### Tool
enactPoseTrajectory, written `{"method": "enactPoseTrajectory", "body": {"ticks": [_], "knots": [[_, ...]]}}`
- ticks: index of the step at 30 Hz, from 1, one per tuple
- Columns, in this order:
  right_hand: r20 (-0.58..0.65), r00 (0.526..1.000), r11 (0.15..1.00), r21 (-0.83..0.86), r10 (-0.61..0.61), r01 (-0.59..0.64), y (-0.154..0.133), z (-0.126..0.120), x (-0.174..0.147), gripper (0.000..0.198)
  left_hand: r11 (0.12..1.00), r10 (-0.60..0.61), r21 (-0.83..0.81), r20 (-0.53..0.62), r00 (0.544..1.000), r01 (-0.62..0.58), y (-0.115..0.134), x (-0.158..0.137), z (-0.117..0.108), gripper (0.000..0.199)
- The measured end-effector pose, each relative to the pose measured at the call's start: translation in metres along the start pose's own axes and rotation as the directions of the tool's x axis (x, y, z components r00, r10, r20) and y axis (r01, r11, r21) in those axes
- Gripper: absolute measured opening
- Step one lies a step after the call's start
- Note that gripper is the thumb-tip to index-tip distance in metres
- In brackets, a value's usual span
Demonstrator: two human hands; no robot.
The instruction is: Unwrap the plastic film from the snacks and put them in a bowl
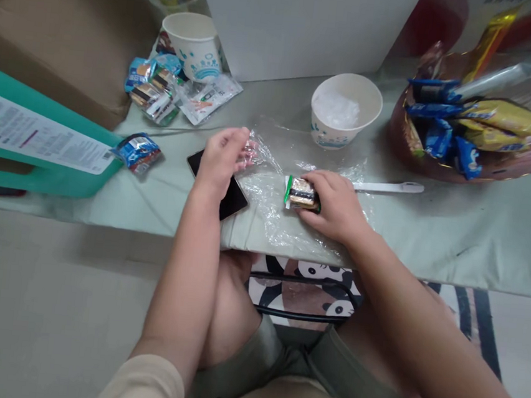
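My right hand [335, 207] is closed round a small packet of sandwich biscuits [302, 193] with a green edge. That packet is low over a sheet of clear plastic film [275, 219] spread on the table. At the film's left part, my left hand [224, 157] has its fingers bent in and pinches the crinkled edge. Under my left wrist lies a dark phone [234, 201], partly covered. A white plastic handle [391, 187] sticks out to the right from behind my right hand; its other end is hidden.
A paper cup [335, 134] holding crumpled clear plastic stands behind the film. On the right is a pink translucent bowl [407, 137] of wrapped snacks. Snack packets [155, 98] and another paper cup [193, 45] are back left. A green panel [84, 181] stands left, beside a blue packet [138, 151].
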State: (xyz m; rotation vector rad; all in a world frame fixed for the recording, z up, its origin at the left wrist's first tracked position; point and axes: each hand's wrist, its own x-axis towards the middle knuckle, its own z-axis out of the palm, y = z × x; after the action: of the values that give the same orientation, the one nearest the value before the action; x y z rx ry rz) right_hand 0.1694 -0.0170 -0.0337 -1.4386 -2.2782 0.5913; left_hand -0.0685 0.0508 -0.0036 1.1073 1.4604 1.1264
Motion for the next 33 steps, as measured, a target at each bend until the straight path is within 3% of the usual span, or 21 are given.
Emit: {"method": "enactPoseTrajectory", "body": {"ticks": [3, 5, 12, 18, 21, 26, 30, 33], "knots": [[0.006, 1.0, 1.0, -0.003, 0.019, -0.019, -0.002, 0.0, 0.001, 0.046, 0.981, -0.072, 0.193, 0.218, 0.973, 0.029, 0.002, -0.01, -0.007, 0.035], [0.011, 0.999, 0.999, 0.004, 0.032, -0.032, -0.002, 0.001, 0.002, 0.044, 0.964, -0.114, 0.263, 0.268, 0.957, 0.041, 0.004, -0.017, -0.008, 0.032], [-0.013, 0.991, 0.981, 0.148, 0.132, -0.129, 0.002, 0.0, 0.006, 0.046, 0.996, -0.091, -0.007, 0.095, 0.991, 0.092, 0.004, -0.011, -0.002, 0.032], [-0.049, 0.971, 0.884, 0.427, 0.235, -0.192, 0.002, -0.004, 0.004, 0.05, 0.987, -0.045, -0.146, 0.177, 0.983, 0.072, 0.001, -0.005, -0.002, 0.023], [-0.059, 0.965, 0.849, 0.49, 0.256, -0.196, 0.004, -0.002, 0.003, 0.053, 0.973, -0.12, -0.147, 0.327, 0.937, 0.176, 0.0, -0.012, 0.004, 0.023], [-0.117, 0.962, 0.809, 0.572, 0.247, -0.138, 0.007, 0.003, 0.004, 0.053, 0.901, -0.3, -0.115, 0.531, 0.793, 0.418, 0.0, -0.023, 0.016, 0.018], [-0.19, 0.938, 0.707, 0.703, 0.29, -0.076, 0.012, 0.003, 0.006, 0.053, 0.811, -0.222, -0.275, 0.671, 0.707, 0.516, 0.005, -0.027, 0.021, 0.016], [-0.24, 0.893, 0.621, 0.782, 0.381, -0.055, 0.019, -0.003, 0.008, 0.051, 0.789, -0.179, -0.331, 0.682, 0.709, 0.518, 0.007, -0.025, 0.02, 0.026]]}}
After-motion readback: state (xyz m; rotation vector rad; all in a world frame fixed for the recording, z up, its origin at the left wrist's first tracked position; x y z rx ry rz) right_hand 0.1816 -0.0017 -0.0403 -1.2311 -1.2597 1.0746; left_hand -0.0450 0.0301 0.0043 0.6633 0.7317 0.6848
